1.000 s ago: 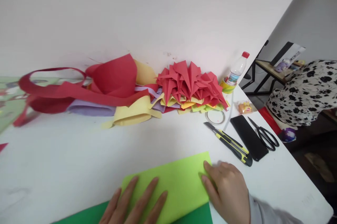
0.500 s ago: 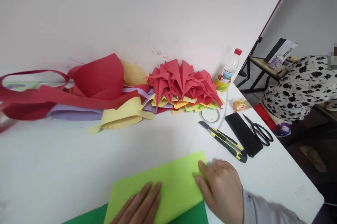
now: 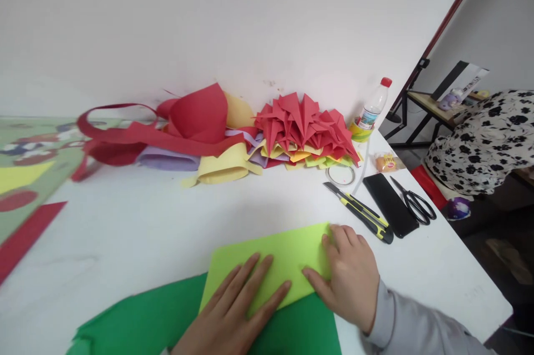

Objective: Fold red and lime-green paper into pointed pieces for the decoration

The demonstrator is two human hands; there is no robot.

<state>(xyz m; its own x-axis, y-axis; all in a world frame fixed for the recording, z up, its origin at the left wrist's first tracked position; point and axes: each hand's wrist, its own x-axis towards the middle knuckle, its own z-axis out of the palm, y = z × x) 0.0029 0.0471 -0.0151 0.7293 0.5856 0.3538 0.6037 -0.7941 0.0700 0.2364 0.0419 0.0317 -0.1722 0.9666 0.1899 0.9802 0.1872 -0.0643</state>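
A sheet of lime-green paper lies at a slant over darker green paper at the front of the white table. My left hand rests flat on the lime-green sheet, fingers spread and thumb pointing right. At the sheet's right end, my right hand grips the edge, with the thumb on top and the other fingers bent at the border. What lies under those fingers is hidden. Just beyond the right hand is a yellow-and-black utility knife with its blade end pointing to the back left.
Folded red paper pieces and curled paper strips line the wall. A tape roll, black case, scissors, wrapped snack and bottle stand right. A patterned mat lies left. A person is beyond the table's right edge.
The view has swung left and down, showing the mat and more dark green paper. My left hand's thumb is now spread out on the sheet; my right hand's fingers have shifted along its right edge.
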